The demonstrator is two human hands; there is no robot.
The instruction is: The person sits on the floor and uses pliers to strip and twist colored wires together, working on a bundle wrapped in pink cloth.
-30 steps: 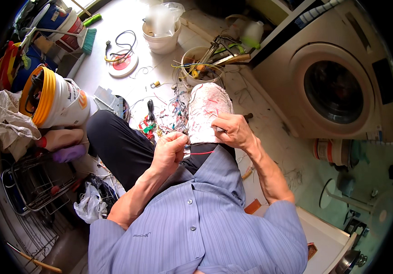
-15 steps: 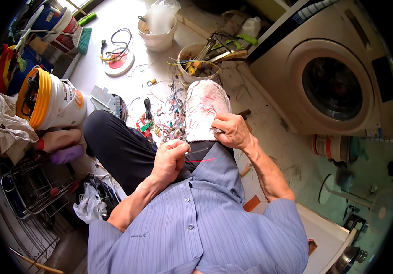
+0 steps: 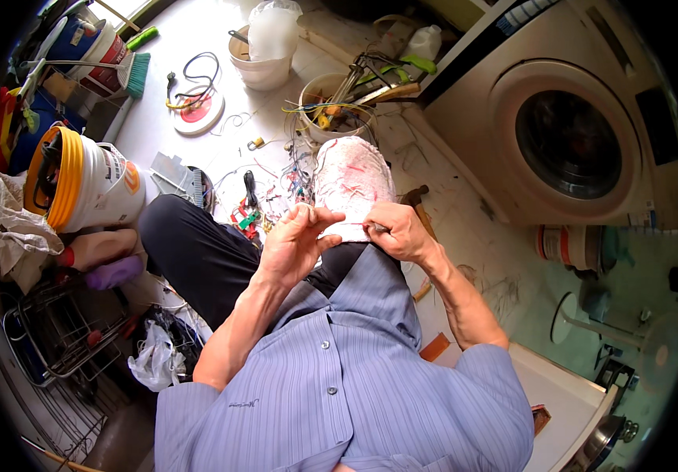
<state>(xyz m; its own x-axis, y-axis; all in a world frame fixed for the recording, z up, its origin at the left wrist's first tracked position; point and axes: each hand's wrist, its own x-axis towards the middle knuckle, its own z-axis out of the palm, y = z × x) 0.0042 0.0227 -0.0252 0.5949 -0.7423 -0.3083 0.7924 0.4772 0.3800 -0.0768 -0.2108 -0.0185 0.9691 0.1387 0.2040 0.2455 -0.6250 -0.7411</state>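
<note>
My left hand (image 3: 291, 245) is raised in front of my lap, palm partly turned up and fingers apart, with nothing visible in it. Just right of it, my right hand (image 3: 404, 233) is closed around a small grey thing (image 3: 379, 227); only its end shows, too little to name. The right hand rests at the near edge of a pale, fuzzy cloth pad (image 3: 351, 177) over my right knee. Short red wire pieces (image 3: 352, 191) lie scattered on that pad. Beyond my hands, a tangle of coloured wires (image 3: 298, 182) spreads over the floor.
A tub of tools (image 3: 307, 118) and a white bucket (image 3: 264, 77) stand ahead. A hammer (image 3: 417, 202) lies right of the pad. The washing machine (image 3: 472, 149) is at the right. A white bucket with a yellow rim (image 3: 110, 193) and a wire rack (image 3: 71, 330) occupy the left.
My left hand has moved up and forward, and its fingers have opened. The red wire it held no longer shows there. My right hand stays closed at the pad's edge.
</note>
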